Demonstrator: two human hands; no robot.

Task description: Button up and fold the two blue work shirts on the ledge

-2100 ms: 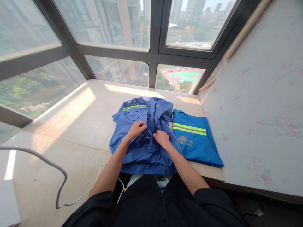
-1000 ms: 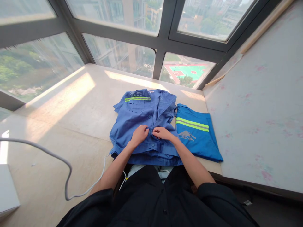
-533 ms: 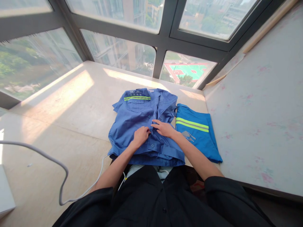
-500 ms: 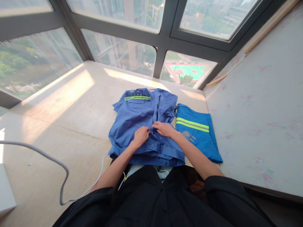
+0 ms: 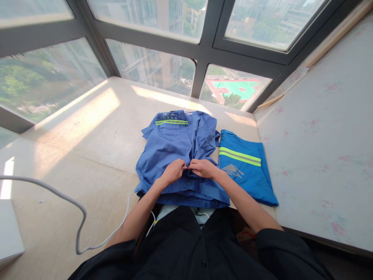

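Observation:
A blue short-sleeved work shirt with a yellow-green reflective stripe lies front side up on the pale window ledge. Both of my hands pinch its front placket, low on the shirt. My left hand has its fingers closed on the placket's edge, close to a button that the fingertips mostly hide. From the other side, my right hand pinches the cloth, and the fingertips of both hands almost meet. One button shows above the hands and another below, on the waistband.
To the right lies a folded brighter blue garment with a reflective stripe and a grey print. A grey-white cable loops across the ledge at left, near a white box. Windows rise behind; a flowered wall panel stands at right.
My hands have come closer together and slightly down along the placket, and the cloth between them is more bunched. The whole view has shifted a little.

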